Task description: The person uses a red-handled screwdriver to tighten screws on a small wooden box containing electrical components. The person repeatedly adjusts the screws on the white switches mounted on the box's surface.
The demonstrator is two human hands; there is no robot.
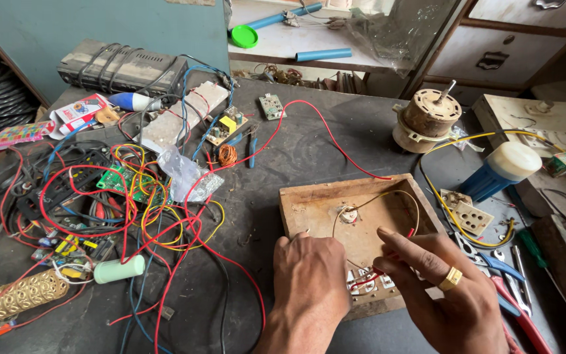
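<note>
Dark workbench [309,151], cluttered. Biggest thing in front of me is the wooden board [335,210], a shallow box lying back side up, right by my hands. Left of it sits a big tangle of wires [119,210], red, yellow and blue, over a green circuit board [122,181]. A motor [429,118] stands behind the board, well apart; a blue and white cylinder [500,170] lies to its right. Inside the board: a small round holder [348,214] is already mounted near the middle, and a thin yellow wire [401,195] loops from it across to the right side. At the near edge a row of white switch backs [367,280] shows, with short red wires [364,282] on them, so I judge part of the wiring is in and the rest of the terminals still look bare. No cover or socket is fitted here yet; a loose socket plate [471,217] lies just right of the board. My left hand [310,282] rests fist-like on the board's near edge, fingers curled under; can't tell if it pinches anything. My right hand [443,288], ring on, points its index finger [394,237] over the red wires, other fingers folded, nothing visibly held. Pliers [517,314] with red and blue handles lie just right of that hand, untouched.
</note>
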